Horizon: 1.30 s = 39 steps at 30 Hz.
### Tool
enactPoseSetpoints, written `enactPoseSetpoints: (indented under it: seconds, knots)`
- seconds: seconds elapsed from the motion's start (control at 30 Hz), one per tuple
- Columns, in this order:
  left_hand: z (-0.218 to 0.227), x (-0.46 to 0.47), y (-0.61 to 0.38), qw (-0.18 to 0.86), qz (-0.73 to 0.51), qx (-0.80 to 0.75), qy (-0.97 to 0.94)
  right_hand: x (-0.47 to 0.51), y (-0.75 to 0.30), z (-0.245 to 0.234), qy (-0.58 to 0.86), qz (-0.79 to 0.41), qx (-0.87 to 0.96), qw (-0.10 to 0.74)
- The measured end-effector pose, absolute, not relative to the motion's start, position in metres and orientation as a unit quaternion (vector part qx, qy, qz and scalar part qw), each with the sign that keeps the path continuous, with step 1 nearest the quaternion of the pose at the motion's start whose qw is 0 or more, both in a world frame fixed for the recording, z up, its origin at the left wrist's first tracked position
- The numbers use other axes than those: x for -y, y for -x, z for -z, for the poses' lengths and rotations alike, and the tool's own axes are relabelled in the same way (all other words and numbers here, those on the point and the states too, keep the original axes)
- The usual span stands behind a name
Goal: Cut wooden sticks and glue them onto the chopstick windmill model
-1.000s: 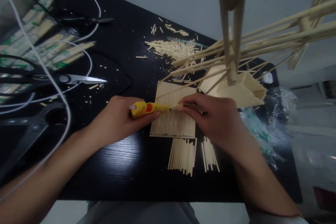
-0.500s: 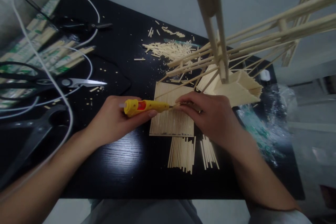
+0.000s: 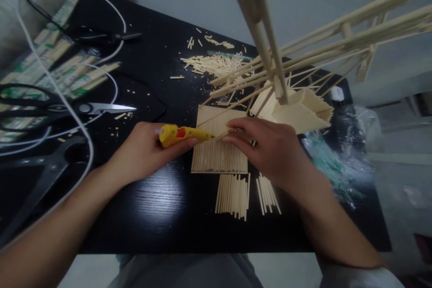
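My left hand (image 3: 148, 150) is wrapped round a yellow hot glue gun (image 3: 184, 135), its nozzle pointing right. My right hand (image 3: 266, 144) pinches a thin wooden stick (image 3: 222, 135), whose free end lies close to the nozzle; whether they touch, I cannot tell. Both are above a flat panel of sticks laid side by side (image 3: 216, 159). Below its near edge lies a row of loose sticks (image 3: 232, 195), with a smaller bundle of sticks (image 3: 267, 193) to the right. A wooden stick structure (image 3: 276, 76) rises behind my right hand, partly hidden by it.
Scissors (image 3: 97, 108), pliers (image 3: 128, 36) and a white cable (image 3: 72, 112) lie at the left, near packaged chopsticks (image 3: 84, 76). Cut stick pieces (image 3: 216, 64) are heaped at the back. Clear plastic wrappers (image 3: 327, 166) lie at the right. Long beams (image 3: 354, 40) overhang the back right.
The glue gun has drawn slightly left, leaving its nozzle a little away from my right fingers. More of the pinched stick now shows. The whole view has shifted slightly.
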State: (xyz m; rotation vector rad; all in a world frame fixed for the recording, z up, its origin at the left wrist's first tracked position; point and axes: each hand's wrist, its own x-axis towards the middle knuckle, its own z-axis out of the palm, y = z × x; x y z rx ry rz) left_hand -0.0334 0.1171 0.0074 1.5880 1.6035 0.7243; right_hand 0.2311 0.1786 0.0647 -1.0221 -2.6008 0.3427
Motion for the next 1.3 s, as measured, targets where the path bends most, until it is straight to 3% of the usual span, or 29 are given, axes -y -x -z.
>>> enactPoseSetpoints:
  seconds: [0.13, 0.23, 0.37, 0.53, 1.3]
  knots:
    - [-0.01, -0.118, 0.034, 0.406, -0.336, -0.624, -0.577, -0.156, -0.239, -0.083, 0.384, -0.044, 0.9, 0.199]
    - [-0.01, -0.116, 0.034, 0.413, -0.353, -0.616, -0.57, -0.139, -0.256, -0.085, 0.385, -0.075, 0.897, 0.204]
    - [-0.006, -0.113, 0.033, 0.394, -0.358, -0.616, -0.581, -0.123, -0.292, -0.065, 0.367, -0.201, 0.902, 0.108]
    - [-0.003, -0.112, 0.032, 0.368, -0.354, -0.605, -0.611, -0.103, -0.319, -0.04, 0.424, -0.212, 0.879, 0.04]
    - [-0.006, -0.115, 0.037, 0.318, -0.324, -0.592, -0.666, -0.09, -0.327, -0.026, 0.455, -0.217, 0.862, 0.05]
